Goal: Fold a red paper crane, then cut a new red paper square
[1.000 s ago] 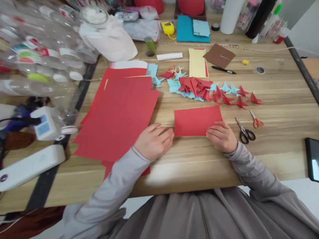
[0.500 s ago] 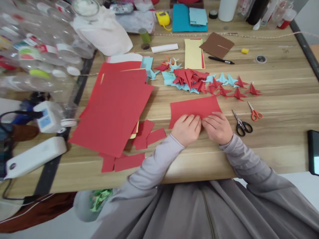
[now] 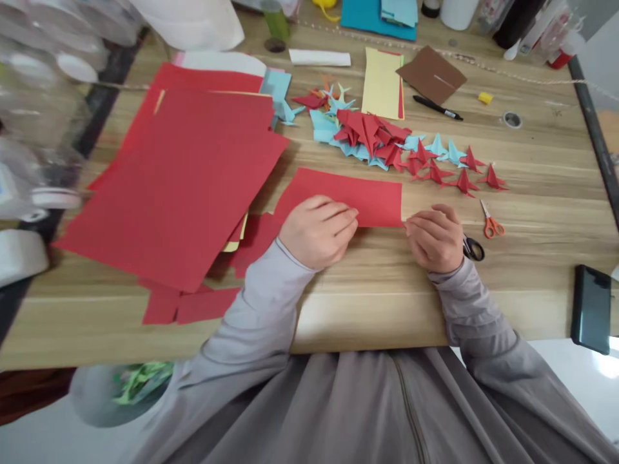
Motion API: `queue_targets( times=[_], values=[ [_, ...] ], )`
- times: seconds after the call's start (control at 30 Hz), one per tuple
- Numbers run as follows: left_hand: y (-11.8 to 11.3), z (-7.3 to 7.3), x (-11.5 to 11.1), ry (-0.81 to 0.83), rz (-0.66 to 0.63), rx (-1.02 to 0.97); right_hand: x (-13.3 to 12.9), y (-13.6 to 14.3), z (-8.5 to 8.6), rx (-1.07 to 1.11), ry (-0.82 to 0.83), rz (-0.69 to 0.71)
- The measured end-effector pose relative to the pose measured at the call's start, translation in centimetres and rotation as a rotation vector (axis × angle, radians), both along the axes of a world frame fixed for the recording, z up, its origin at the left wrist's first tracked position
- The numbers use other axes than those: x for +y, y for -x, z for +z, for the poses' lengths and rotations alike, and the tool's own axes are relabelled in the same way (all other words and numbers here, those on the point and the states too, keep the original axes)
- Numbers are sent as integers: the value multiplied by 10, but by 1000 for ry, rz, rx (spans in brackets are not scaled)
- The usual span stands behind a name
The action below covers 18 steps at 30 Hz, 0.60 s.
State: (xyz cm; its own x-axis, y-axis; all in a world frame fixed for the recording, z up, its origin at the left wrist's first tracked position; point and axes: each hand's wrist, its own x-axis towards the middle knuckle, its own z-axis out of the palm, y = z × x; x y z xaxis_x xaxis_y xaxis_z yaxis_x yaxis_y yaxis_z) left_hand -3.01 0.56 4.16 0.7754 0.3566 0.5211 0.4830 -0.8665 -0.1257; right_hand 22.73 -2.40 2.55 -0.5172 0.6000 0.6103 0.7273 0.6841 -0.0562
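Note:
A sheet of red paper (image 3: 370,198) lies in front of me, its long lower edge facing me. My left hand (image 3: 319,232) is closed on the sheet's lower left part, fingers curled over that edge. At the lower right corner, my right hand (image 3: 435,238) pinches the paper between thumb and fingers. Black-handled scissors (image 3: 474,248) are partly hidden behind my right hand. Orange-handled scissors (image 3: 493,225) rest just beyond them. Above the sheet sits a pile of folded red paper cranes (image 3: 367,132), with blue ones among them.
Large red sheets (image 3: 178,187) are stacked at the left, with cut red pieces (image 3: 207,306) below. Farther back are yellow paper strips (image 3: 382,84), a brown paper square (image 3: 432,74) and a black pen (image 3: 438,108). A phone (image 3: 590,309) lies at the right edge.
My hands have moved apart, left hand leftward and right hand to the sheet's right corner. The red sheet has shifted left and turned slightly. The whole view has shifted too.

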Motion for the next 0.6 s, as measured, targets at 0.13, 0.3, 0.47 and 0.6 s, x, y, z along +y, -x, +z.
queue_targets(
  times=[0.13, 0.3, 0.47, 0.6],
  values=[
    [2, 2, 3, -14, 16, -38, 4, -15, -2, 73, -17, -120],
    [-10, -4, -2, 34, -3, -31, -1, 1, -2, 47, 44, -106],
    [-33, -15, -12, 123, 6, -49, 0, 23, -7, -89, 11, 80],
    [-41, -20, -13, 157, -7, -58, 1, 22, -10, -102, -4, 82]
  ],
)
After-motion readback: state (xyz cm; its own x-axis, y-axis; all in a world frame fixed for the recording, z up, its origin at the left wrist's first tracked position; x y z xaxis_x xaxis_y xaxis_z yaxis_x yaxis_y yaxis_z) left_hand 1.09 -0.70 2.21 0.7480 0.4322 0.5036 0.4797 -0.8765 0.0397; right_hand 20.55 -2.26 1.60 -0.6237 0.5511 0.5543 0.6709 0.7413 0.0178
